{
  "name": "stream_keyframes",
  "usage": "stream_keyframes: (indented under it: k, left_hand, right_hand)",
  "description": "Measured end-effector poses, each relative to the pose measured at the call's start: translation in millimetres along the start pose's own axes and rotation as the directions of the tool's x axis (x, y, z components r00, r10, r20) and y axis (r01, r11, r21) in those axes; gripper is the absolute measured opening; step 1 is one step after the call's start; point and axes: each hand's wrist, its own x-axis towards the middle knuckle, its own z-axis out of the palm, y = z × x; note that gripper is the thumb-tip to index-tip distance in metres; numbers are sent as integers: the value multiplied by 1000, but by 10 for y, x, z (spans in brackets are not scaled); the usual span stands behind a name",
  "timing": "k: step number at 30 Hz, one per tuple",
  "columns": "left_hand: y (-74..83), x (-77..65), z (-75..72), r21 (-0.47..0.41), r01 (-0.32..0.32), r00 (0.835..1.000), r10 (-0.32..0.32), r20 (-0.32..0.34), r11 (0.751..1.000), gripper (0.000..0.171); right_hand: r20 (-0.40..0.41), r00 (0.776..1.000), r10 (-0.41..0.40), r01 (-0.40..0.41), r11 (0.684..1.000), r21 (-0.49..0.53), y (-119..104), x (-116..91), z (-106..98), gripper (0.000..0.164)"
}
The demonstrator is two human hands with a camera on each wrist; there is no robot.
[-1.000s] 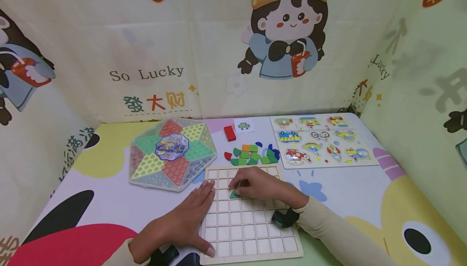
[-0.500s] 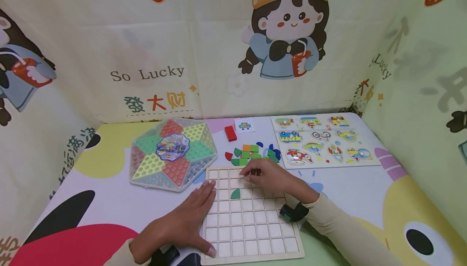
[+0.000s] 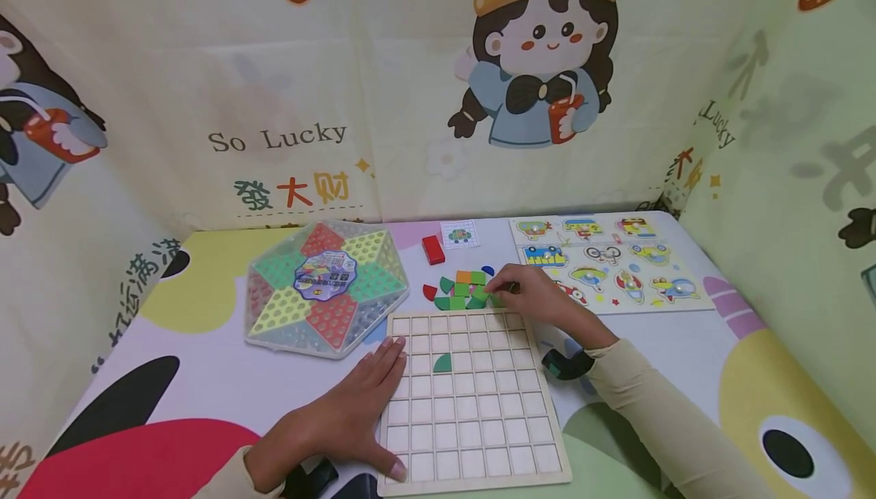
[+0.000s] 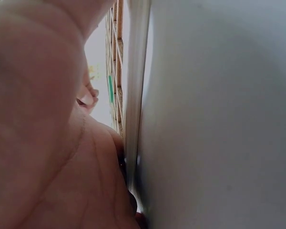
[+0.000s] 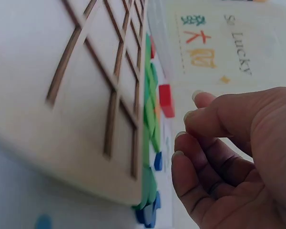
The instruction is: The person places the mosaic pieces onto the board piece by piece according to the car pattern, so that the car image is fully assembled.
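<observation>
Board, a wooden grid, lies flat on the worktop, its near edge toward the person. The left hand rests along its left side, fingers extended and thumb at the near corner, probably to prevent sliding. One green quarter-round piece sits in a cell of the upper rows. The right hand is over the loose pieces, fingers bent; no piece shows between thumb and fingertips. The hands are well apart. The loose pieces lie just beyond the board's far edge, presumably for short reach. The pattern card lies behind them, beside the red block, apparently kept visible for reference.
</observation>
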Motion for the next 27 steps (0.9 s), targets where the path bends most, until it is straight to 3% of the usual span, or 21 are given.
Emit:
stream_keyframes:
  k: [12,27]
  left_hand:
    - [-12,-10,7,12,-29,999,29,-16,1000,132]
    - [-4,-26,8,21,-34,999,34,-17,999,129]
  right_hand:
    - [26,999,35,-35,999,-30,202,-2,17,20]
    - [112,986,121,-110,990,-93,165,18,-31,21]
